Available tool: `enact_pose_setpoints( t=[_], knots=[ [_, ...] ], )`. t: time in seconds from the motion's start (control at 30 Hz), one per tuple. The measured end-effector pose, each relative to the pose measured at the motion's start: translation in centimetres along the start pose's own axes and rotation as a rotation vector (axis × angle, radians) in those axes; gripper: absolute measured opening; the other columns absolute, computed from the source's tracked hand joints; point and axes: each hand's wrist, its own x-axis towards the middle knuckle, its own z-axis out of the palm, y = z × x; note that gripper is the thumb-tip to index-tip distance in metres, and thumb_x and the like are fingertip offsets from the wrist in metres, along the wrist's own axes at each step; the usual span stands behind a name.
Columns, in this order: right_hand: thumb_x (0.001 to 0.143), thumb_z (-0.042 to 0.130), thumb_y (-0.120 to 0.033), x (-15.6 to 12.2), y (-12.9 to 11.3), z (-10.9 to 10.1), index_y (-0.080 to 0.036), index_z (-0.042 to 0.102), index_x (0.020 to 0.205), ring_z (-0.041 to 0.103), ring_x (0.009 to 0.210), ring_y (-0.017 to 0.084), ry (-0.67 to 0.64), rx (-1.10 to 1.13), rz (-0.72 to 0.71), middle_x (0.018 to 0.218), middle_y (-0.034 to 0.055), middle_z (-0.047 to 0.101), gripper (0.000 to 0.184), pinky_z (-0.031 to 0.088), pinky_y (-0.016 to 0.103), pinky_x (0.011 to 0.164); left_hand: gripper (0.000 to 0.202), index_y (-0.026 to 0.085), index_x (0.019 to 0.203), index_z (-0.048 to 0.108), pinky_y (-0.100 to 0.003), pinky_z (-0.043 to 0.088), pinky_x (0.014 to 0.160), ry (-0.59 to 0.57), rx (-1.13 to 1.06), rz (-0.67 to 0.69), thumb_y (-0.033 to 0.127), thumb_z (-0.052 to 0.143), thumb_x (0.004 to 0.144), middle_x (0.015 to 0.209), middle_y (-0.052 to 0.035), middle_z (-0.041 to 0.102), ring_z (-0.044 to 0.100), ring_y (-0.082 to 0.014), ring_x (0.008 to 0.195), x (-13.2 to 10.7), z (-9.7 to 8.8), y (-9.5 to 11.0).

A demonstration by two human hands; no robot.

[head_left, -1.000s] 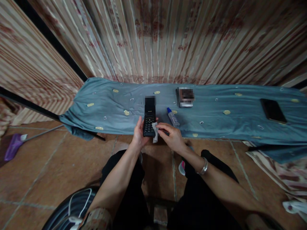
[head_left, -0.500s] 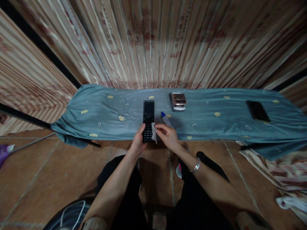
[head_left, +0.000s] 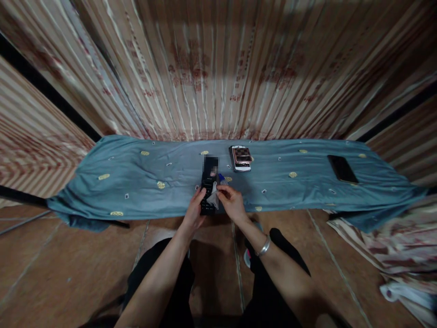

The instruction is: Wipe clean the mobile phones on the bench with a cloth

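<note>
My left hand (head_left: 195,206) is closed around the lower left side of a black flip phone (head_left: 210,169), which is unfolded with its screen up and keypad toward me. Between the fingertips of my right hand (head_left: 232,200) is pinched a small grey cloth (head_left: 213,198). The cloth lies over the right part of the keypad and hides several keys. Just behind my right fingers a bottle with a blue cap (head_left: 221,177) is mostly hidden. A silver bracelet (head_left: 264,246) circles my right wrist.
A blue-green cloth with yellow prints (head_left: 184,196) covers the long bench in front of me. Beyond the phone lies a small stack of phones (head_left: 241,158). Another black phone (head_left: 342,169) rests at the right. Striped curtains (head_left: 218,68) hang behind.
The view has shifted, so the bench appears lower and further left. The grey cloth has spread leftward over the keys, and my right hand has followed it closer to the phone.
</note>
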Motion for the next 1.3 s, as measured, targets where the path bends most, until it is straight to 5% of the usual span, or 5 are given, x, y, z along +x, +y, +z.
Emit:
enact_pose_setpoints(
  t=[0.13,0.33,0.6,0.87,1.3],
  knots=[
    [0.074,0.063,-0.042,0.7,0.2,0.1,-0.023,0.073,0.095,0.07,0.071,0.02,0.009,0.081,0.087,0.085,0.0019,0.077,0.03,0.057,0.031,0.057,0.04,0.015,0.104,0.069,-0.027,0.056,0.075,-0.004,0.03,0.026,0.032,0.084,0.071,0.087,-0.003,0.075,0.072,-0.0168,0.079,0.4,0.7,-0.1],
    [0.073,0.06,-0.037,2.2,0.1,-1.0,-0.022,0.071,0.089,0.069,0.081,0.02,0.076,0.099,0.044,0.086,0.0013,0.076,0.024,0.057,0.036,0.084,0.042,0.017,0.107,0.067,-0.036,0.063,0.077,-0.008,0.052,-0.078,0.03,0.084,0.072,0.092,-0.0044,0.076,0.074,-0.0214,0.088,-0.1,1.7,-0.3],
    [0.072,0.062,-0.036,3.6,0.1,-3.0,-0.02,0.072,0.094,0.069,0.086,0.021,0.153,0.159,0.05,0.091,0.0034,0.077,0.029,0.056,0.037,0.086,0.046,0.018,0.12,0.061,-0.03,0.062,0.064,-0.078,0.1,-0.197,0.034,0.078,0.08,0.102,-0.0125,0.077,0.077,-0.0281,0.091,-0.9,1.6,-1.0],
    [0.075,0.061,-0.039,4.7,0.4,-5.1,-0.017,0.072,0.101,0.07,0.093,0.023,0.236,0.102,-0.006,0.099,0.0077,0.077,0.036,0.055,0.038,0.09,0.049,0.014,0.117,0.061,-0.027,0.057,0.054,-0.159,0.186,-0.222,0.042,0.077,0.08,0.091,-0.0134,0.078,0.076,-0.0246,0.07,-1.5,1.6,-1.4],
    [0.09,0.046,-0.018,4.1,-0.8,-6.8,-0.02,0.073,0.118,0.066,0.111,0.025,0.188,-0.474,-0.361,0.117,0.0092,0.075,0.038,0.052,0.042,0.101,0.064,0.012,0.122,0.06,-0.027,0.057,0.054,-0.211,0.276,-0.201,0.051,0.078,0.076,0.093,-0.0138,0.078,0.076,-0.0239,0.068,-1.6,0.9,-1.3]
  ],
)
